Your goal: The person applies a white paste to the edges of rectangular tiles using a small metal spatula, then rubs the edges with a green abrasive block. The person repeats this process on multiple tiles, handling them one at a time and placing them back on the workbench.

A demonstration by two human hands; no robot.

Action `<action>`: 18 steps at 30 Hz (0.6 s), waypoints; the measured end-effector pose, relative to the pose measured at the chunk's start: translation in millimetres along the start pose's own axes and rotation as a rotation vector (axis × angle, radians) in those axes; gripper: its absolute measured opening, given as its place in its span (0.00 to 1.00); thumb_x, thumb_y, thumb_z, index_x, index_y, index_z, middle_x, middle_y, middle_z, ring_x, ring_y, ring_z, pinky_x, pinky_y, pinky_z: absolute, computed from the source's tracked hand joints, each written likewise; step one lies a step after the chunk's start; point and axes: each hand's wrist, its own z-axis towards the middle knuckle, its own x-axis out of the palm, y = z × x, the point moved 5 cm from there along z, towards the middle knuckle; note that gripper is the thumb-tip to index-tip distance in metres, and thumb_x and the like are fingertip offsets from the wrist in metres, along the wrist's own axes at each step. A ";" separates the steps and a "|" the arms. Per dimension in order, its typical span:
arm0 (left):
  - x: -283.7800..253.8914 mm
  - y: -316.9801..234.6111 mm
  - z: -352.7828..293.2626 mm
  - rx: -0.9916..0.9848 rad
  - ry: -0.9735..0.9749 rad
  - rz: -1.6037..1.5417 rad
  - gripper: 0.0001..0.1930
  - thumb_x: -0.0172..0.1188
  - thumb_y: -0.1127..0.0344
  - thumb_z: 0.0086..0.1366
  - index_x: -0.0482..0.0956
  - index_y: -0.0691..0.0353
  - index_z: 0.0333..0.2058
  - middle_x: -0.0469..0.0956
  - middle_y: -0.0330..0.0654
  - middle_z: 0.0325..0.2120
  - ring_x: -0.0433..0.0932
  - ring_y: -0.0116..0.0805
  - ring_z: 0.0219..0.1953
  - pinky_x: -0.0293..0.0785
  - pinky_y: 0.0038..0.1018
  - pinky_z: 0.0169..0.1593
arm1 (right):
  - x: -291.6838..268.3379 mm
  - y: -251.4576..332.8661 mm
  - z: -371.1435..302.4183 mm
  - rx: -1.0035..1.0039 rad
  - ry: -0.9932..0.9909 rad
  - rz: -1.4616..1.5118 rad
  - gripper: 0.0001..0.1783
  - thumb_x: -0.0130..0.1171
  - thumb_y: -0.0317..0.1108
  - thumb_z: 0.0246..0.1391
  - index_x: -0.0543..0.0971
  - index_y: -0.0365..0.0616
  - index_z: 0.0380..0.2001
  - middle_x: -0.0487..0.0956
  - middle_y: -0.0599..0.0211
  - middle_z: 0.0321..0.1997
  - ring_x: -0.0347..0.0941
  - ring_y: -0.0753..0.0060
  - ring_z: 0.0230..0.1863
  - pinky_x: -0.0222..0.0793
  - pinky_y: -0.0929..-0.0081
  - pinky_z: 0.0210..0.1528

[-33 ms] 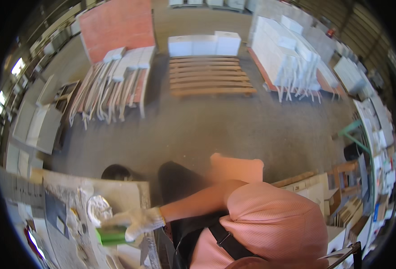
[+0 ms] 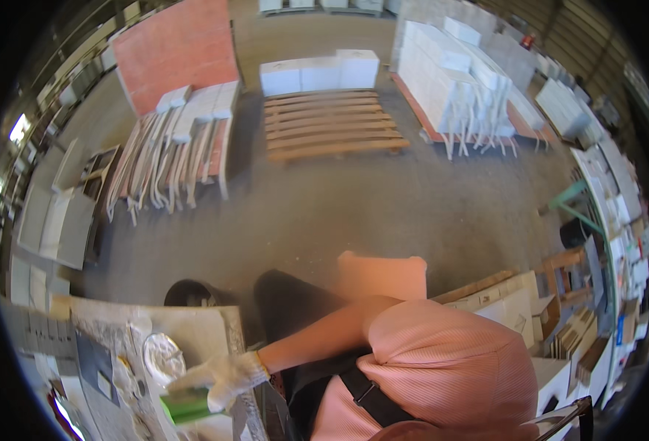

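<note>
My right arm, in a pink sleeve, reaches across to the left. My right hand (image 2: pixel 225 378) wears a white knitted glove and points left over a stained worktop (image 2: pixel 199 320). Its fingers and thumb are closed on a flat bright green piece (image 2: pixel 186 409), whose exact kind I cannot make out. Just beyond the fingertips sits a round, shallow dish (image 2: pixel 164 358) smeared with whitish material. Pale lumpy residue (image 2: pixel 126 378) lies left of the dish, beside a dark flat panel (image 2: pixel 96 360). My left hand is out of view.
A dark bucket (image 2: pixel 190 292) stands behind the worktop, near my dark-clothed knee (image 2: pixel 287 290). Further off are a wooden pallet (image 2: pixel 332 128) by white blocks (image 2: pixel 321 73), and stacked white slabs (image 2: pixel 434 81) at right. Cardboard boxes (image 2: pixel 508 305) are at my right.
The whole view has shifted slightly. My right hand is still closed on the green piece, which now slants more, its left end lower.
</note>
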 end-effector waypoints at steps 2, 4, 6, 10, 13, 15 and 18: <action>11.9 -0.3 13.4 0.004 -0.007 -0.020 0.40 0.71 0.48 0.59 0.72 0.72 0.63 0.72 0.65 0.63 0.72 0.63 0.64 0.70 0.52 0.66 | 13.2 -40.6 4.2 0.092 0.022 -0.079 0.47 0.67 0.28 0.41 0.74 0.53 0.71 0.81 0.61 0.65 0.76 0.64 0.64 0.68 0.66 0.69; 21.4 -4.4 26.6 0.003 0.002 -0.053 0.39 0.70 0.50 0.60 0.73 0.71 0.63 0.73 0.63 0.63 0.72 0.61 0.64 0.70 0.50 0.65 | 19.0 -94.9 24.3 0.235 0.121 0.069 0.37 0.61 0.32 0.54 0.73 0.47 0.71 0.80 0.57 0.65 0.75 0.64 0.65 0.70 0.63 0.68; 24.9 -16.2 41.6 -0.011 0.005 -0.090 0.37 0.70 0.51 0.61 0.73 0.71 0.63 0.73 0.62 0.63 0.73 0.59 0.63 0.71 0.49 0.65 | 29.5 -128.7 56.5 0.175 0.326 0.747 0.29 0.55 0.36 0.68 0.72 0.41 0.70 0.78 0.52 0.66 0.75 0.63 0.66 0.72 0.60 0.67; 17.7 -38.6 65.2 -0.097 -0.004 -0.184 0.34 0.68 0.55 0.63 0.74 0.70 0.62 0.74 0.59 0.63 0.73 0.55 0.63 0.71 0.46 0.65 | 24.1 -166.2 85.5 0.145 0.399 0.985 0.25 0.50 0.37 0.75 0.72 0.35 0.68 0.79 0.47 0.64 0.75 0.60 0.64 0.74 0.60 0.66; 15.1 -42.7 72.3 -0.185 -0.020 -0.280 0.32 0.67 0.57 0.64 0.75 0.70 0.62 0.74 0.58 0.62 0.74 0.52 0.62 0.71 0.43 0.64 | 31.6 -152.7 75.8 0.394 0.544 0.940 0.30 0.56 0.34 0.63 0.73 0.41 0.69 0.78 0.52 0.66 0.74 0.60 0.65 0.72 0.60 0.67; 14.9 -38.4 71.7 -0.254 -0.034 -0.347 0.30 0.67 0.59 0.65 0.75 0.69 0.62 0.75 0.56 0.62 0.74 0.50 0.62 0.71 0.42 0.64 | 20.1 -138.2 72.3 0.450 0.219 0.075 0.45 0.67 0.26 0.40 0.77 0.54 0.68 0.80 0.62 0.65 0.74 0.61 0.65 0.69 0.64 0.67; 9.8 -28.4 65.7 -0.358 -0.077 -0.444 0.28 0.66 0.61 0.66 0.76 0.69 0.62 0.76 0.54 0.62 0.75 0.47 0.61 0.72 0.39 0.64 | 37.4 -77.7 48.5 0.305 0.283 0.346 0.42 0.66 0.32 0.47 0.73 0.46 0.70 0.77 0.57 0.67 0.72 0.61 0.67 0.69 0.62 0.68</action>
